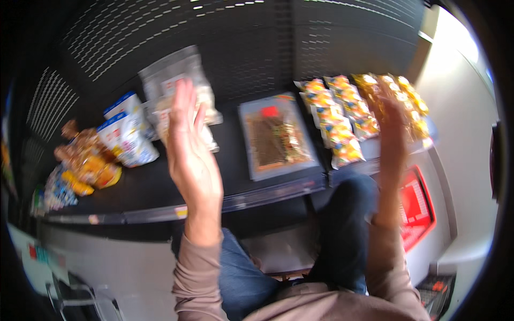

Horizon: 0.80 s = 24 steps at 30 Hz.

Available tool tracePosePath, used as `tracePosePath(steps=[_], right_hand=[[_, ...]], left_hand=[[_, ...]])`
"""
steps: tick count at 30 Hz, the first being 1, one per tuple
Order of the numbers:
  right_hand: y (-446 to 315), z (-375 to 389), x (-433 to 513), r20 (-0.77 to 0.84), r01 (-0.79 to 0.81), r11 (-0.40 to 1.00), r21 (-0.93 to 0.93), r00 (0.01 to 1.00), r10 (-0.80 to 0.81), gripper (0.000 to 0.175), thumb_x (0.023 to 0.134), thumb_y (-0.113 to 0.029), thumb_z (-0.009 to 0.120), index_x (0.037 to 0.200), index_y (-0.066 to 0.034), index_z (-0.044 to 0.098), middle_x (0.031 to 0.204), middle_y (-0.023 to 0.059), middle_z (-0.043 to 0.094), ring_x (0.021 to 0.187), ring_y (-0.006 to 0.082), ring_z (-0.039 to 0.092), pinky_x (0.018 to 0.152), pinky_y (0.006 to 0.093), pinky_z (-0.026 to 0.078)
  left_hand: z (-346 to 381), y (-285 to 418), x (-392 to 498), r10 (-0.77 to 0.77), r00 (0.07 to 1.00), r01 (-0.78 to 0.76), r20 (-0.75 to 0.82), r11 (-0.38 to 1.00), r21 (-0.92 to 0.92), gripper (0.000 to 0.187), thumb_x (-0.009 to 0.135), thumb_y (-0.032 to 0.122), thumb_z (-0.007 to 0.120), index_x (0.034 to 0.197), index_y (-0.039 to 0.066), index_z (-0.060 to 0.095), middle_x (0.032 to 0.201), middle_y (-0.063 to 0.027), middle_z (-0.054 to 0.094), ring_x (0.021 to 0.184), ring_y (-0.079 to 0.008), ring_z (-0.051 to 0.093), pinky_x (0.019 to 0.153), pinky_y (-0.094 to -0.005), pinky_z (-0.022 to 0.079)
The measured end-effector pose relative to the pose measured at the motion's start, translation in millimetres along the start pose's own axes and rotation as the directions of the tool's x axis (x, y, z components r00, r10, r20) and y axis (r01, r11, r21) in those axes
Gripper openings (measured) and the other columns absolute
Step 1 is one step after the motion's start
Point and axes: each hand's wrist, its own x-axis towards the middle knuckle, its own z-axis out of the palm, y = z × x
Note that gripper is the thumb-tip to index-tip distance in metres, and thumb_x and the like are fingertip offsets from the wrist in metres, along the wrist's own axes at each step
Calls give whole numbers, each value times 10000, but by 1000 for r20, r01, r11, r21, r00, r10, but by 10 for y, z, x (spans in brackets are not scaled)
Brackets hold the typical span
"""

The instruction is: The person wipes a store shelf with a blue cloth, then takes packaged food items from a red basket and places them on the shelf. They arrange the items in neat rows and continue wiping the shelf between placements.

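Note:
My left hand [192, 156] is raised flat with its fingers extended, in front of clear bags of pale food [209, 104] on a dark shelf. Nothing is in it. On the right, my right hand [391, 140] is also raised, blurred, in front of gold-wrapped packets [415, 102]; its fingers look extended and I see nothing in it. Between the hands lie a flat clear pack with brown contents and a red label [265, 140] and rows of colourful small packets [335, 124].
Left on the shelf stand white and blue pouches [128, 136], brown and yellow bags [90, 156] and a blue-patterned bag [58, 190]. A perforated dark panel [249, 48] backs the shelf. A red basket [415, 208] sits low right, a metal-framed item [80, 299] low left.

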Motion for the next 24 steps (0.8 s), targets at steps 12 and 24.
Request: tracePosePath(steps=[12,24], right_hand=[[-1272,-600,-560,172,128,870,476,957,-234,578,1060,-349,352,1509,13,394,1553,174,388,1444,291,336,1195,409,244],[-1021,-201,-869,424,-436,57,898,893,150,675,1100,-467,260,1619,-34,244,1669,173,283,1546,256,271,1269,405,166]], left_hand=[[1965,710,-1090,34,893,144,448,923,-358,705,1048,240,351,1637,10,41,1716,-164,-1,1581,-305,-5,1273,-414,35],[1361,205,-1211,-481,763,642,432,478,-600,778,1079,624,184,1636,82,227,1676,-101,271,1551,-217,213,1271,-377,95]])
